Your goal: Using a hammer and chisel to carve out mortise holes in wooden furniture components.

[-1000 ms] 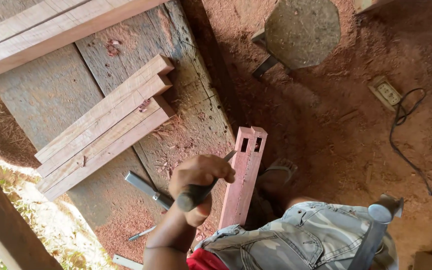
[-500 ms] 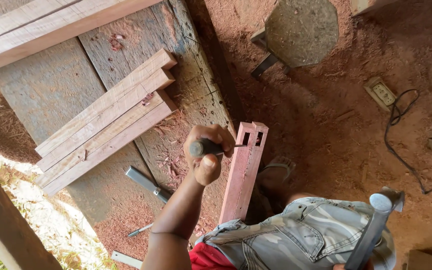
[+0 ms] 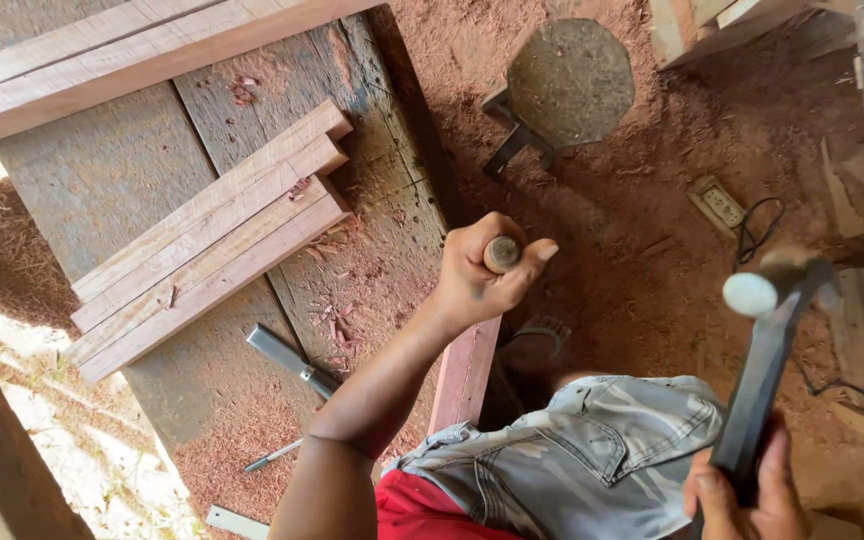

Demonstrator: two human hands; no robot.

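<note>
Your left hand (image 3: 477, 275) wraps its fingers (image 3: 530, 262) around the round wooden chisel handle (image 3: 501, 253) — your right hand (image 3: 747, 495) grips the dark-handled hammer (image 3: 767, 350).

Both hands (image 3: 480, 268) (image 3: 747, 495) clenched, apart

Four stacked battens (image 3: 207, 255); one hammer (image 3: 767, 360) (raised).
</note>
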